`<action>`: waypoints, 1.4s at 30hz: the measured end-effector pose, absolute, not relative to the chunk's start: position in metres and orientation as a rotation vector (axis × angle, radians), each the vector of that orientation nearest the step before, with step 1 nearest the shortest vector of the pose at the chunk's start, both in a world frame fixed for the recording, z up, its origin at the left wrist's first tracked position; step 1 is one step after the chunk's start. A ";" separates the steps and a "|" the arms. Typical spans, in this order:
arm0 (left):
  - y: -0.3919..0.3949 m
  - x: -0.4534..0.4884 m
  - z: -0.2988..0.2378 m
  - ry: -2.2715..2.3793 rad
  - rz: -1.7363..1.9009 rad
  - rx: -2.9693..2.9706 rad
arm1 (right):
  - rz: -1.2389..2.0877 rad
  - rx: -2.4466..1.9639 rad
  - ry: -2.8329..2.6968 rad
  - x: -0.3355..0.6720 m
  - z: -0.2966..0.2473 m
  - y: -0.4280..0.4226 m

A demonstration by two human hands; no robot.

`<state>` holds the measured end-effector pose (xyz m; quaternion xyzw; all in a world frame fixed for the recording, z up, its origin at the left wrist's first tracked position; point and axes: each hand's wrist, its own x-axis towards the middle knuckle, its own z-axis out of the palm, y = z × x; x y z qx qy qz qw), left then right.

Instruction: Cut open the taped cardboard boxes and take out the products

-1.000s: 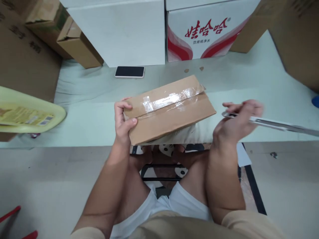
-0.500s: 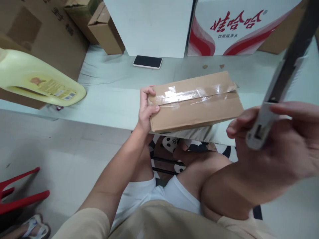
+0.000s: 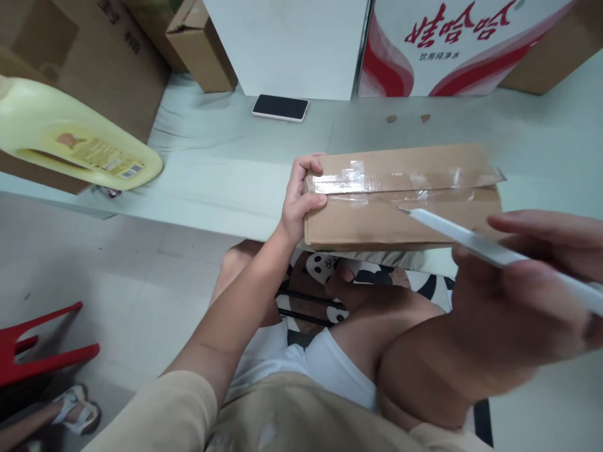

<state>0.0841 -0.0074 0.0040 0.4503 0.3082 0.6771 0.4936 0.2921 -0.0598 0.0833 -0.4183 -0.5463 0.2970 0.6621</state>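
A brown cardboard box (image 3: 362, 220) sits at the table's front edge, with shiny clear tape (image 3: 351, 179) along its top seam. My left hand (image 3: 301, 198) is closed around the box's left end, thumb on the top near the tape. My right hand (image 3: 522, 295), somewhat blurred, grips a utility knife (image 3: 471, 238) with a pale handle. The knife points left, and its tip lies over the box top just below the seam. Whether the tip touches the cardboard I cannot tell.
A phone (image 3: 281, 107) lies behind the box, before a white carton (image 3: 292, 44) and a red-and-white carton (image 3: 443, 63). A yellow jug (image 3: 80, 138) and a big cardboard box (image 3: 94, 69) stand left. A red stool (image 3: 51, 358) and someone's sandalled foot (image 3: 75, 408) are lower left.
My right hand has turned the knife from pointing upward to pointing left over the box. The box and my left hand appear farther right in view, and the box is more level.
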 end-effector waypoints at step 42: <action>-0.003 0.082 0.000 0.770 1.677 1.112 | 0.709 -0.998 -1.380 0.283 0.084 -0.050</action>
